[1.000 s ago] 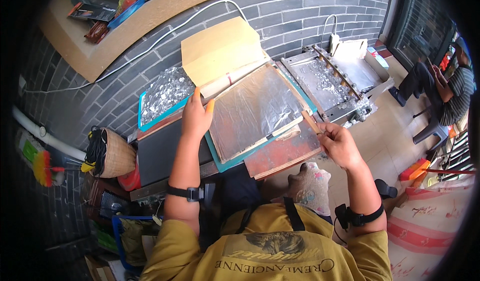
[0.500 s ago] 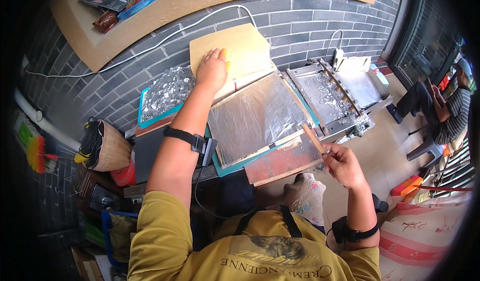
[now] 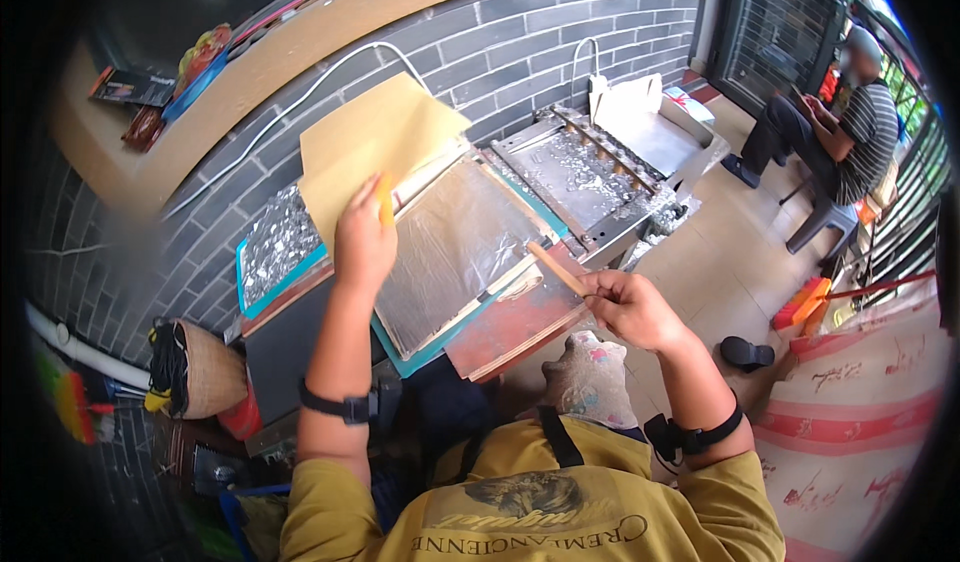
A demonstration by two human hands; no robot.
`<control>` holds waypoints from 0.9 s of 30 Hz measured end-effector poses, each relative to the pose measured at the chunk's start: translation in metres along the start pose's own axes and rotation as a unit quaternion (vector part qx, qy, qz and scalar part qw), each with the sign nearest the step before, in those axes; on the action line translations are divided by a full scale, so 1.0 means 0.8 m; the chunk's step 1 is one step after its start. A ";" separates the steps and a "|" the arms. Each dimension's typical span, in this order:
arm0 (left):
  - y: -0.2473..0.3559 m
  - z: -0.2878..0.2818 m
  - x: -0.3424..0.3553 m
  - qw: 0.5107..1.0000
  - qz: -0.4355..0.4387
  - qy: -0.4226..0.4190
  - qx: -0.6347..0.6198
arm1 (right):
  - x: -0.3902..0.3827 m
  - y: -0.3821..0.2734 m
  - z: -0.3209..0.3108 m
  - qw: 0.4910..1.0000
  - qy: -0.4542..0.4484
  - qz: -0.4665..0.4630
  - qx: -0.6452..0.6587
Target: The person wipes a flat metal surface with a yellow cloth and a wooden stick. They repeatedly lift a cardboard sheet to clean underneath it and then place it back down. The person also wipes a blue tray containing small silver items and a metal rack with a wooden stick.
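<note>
My left hand, with orange covers on its fingertips, grips the near edge of a tan paper sheet, whose right corner is blurred. Its fingers are partly hidden from me. In front of that sheet lies a stack topped by a shiny, wrinkled, grey film-like sheet, with pale layers at its edges and a teal board beneath. My right hand is closed round one end of a flat wooden stick. The stick's free tip points toward the stack's right corner, above a worn reddish board.
A blue tray of silvery flakes stands left of the sheet; a metal tray with more flakes stands right. Behind runs a grey brick wall. A wicker basket stands at left. Another person sits at far right.
My left hand has drawn back toward me from the top of the tan sheet to its near edge, and the sheet has shifted. My right hand still holds the stick. The whole view has turned.
</note>
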State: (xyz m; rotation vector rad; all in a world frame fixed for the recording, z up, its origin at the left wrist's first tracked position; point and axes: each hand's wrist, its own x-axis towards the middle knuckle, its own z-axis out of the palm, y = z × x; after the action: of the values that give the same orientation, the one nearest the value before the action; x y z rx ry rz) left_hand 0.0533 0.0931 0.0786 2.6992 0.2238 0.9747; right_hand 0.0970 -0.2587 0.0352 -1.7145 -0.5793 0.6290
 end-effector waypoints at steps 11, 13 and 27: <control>0.058 0.029 -0.121 0.993 -0.035 -0.110 -0.038 | -0.008 -0.005 -0.003 0.999 0.014 0.022 0.036; 0.058 0.033 -0.129 0.991 -0.029 -0.130 -0.029 | -0.009 -0.003 -0.003 0.999 0.016 0.024 0.033; 0.066 0.046 -0.140 0.990 0.010 -0.137 -0.022 | -0.009 -0.001 -0.001 0.998 0.026 0.019 0.049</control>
State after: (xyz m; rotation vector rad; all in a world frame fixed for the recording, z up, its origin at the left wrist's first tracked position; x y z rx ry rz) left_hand -0.0052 0.0096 -0.0005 2.7591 0.1187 0.5942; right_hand 0.0925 -0.2642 0.0372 -1.6486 -0.4745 0.6280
